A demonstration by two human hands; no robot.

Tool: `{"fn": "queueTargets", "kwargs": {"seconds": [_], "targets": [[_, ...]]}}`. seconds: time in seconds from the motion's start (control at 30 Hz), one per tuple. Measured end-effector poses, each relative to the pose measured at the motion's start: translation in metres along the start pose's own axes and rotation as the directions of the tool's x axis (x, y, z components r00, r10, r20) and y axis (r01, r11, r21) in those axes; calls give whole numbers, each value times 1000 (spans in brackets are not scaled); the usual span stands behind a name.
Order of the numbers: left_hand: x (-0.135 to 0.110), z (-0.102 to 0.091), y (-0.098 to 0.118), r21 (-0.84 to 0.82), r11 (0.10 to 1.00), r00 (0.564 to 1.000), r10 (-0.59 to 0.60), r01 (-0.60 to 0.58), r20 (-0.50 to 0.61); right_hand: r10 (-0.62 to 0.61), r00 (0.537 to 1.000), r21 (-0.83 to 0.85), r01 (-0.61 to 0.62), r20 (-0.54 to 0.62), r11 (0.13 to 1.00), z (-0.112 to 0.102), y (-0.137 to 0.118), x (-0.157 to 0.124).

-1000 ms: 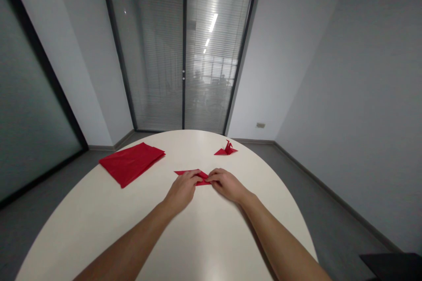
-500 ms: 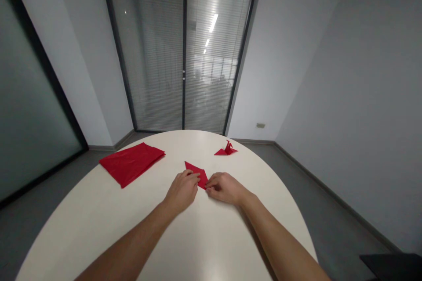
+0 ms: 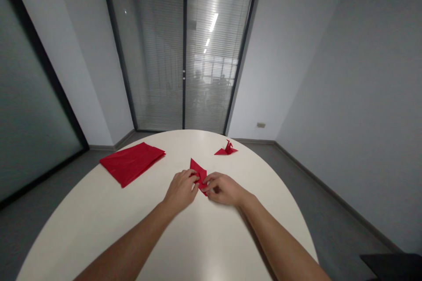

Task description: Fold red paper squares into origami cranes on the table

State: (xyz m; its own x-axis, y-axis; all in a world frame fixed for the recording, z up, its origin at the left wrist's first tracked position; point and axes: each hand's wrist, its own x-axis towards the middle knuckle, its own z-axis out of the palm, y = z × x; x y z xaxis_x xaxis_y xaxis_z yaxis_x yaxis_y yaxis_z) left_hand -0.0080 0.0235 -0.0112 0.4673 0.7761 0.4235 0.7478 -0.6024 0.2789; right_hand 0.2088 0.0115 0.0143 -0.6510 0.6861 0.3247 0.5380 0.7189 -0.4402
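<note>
A small folded piece of red paper [image 3: 198, 167] lies between my hands near the middle of the table. My left hand [image 3: 182, 189] is closed on its left edge, fingertips bent over it. On the other side, my right hand [image 3: 224, 189] pinches the paper's right edge between thumb and fingers. The far corner of the paper points away from me, and its near part is partly hidden by my fingers. Beyond my right hand stands a finished red paper crane [image 3: 228, 149] with its wings spread.
A stack of larger red paper sheets [image 3: 133, 162] lies at the left of the round white table [image 3: 184, 246]. Behind the table is a glass door with blinds [image 3: 158, 74]. A dark object [image 3: 392, 265] shows at the lower right.
The folded paper has turned slightly, its far corner shifting right, and its right part has been opened or bent up between my fingers. My hands have moved only a little.
</note>
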Motion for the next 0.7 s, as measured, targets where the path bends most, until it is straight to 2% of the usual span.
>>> {"fn": "queueTargets", "kwargs": {"seconds": [0.27,0.47,0.7], "targets": [[-1,-3,5,15,1000,1000,-18,17,12,22,999,158,-30,47,987,-4,3,-2],[-2,-6,11,44,998,999,-39,38,20,220,976,128,-218,3,968,-1,2,1],[-3,-7,12,51,998,999,-31,29,36,160,986,74,-156,-39,985,2,3,2]]}}
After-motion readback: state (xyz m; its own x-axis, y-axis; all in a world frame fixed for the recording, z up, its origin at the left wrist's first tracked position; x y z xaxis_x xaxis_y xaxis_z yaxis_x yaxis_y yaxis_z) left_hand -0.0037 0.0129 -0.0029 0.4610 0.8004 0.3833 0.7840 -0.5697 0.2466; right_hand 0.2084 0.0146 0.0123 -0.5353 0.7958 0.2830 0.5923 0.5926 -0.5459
